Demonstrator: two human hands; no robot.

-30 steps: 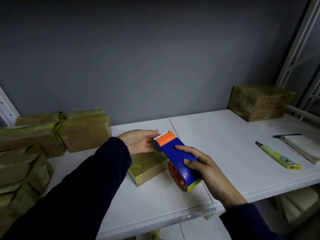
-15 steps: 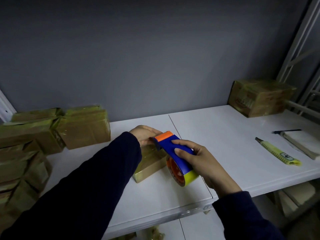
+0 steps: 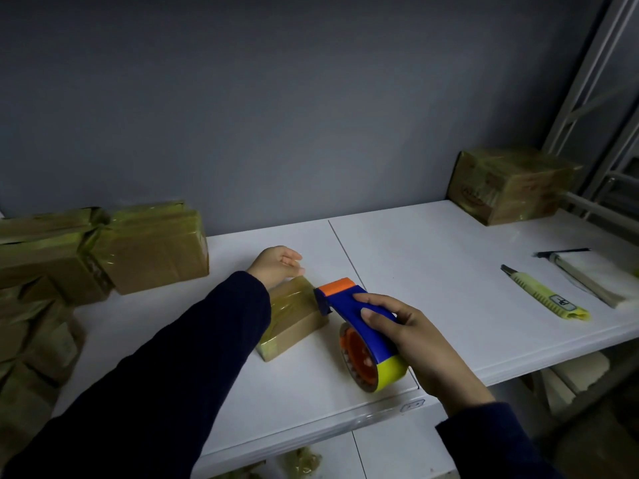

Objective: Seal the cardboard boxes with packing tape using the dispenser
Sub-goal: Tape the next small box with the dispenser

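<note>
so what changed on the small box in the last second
The right hand, still gripping the tape dispenser, drew it back off the top of the small box to its right edge. The left hand moved off the box's far end to just behind it. The stacked boxes and yellow knife stayed put.

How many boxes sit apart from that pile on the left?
2: a small box at the table's middle, and a larger box at its back right corner. The pile may hide more.
</note>
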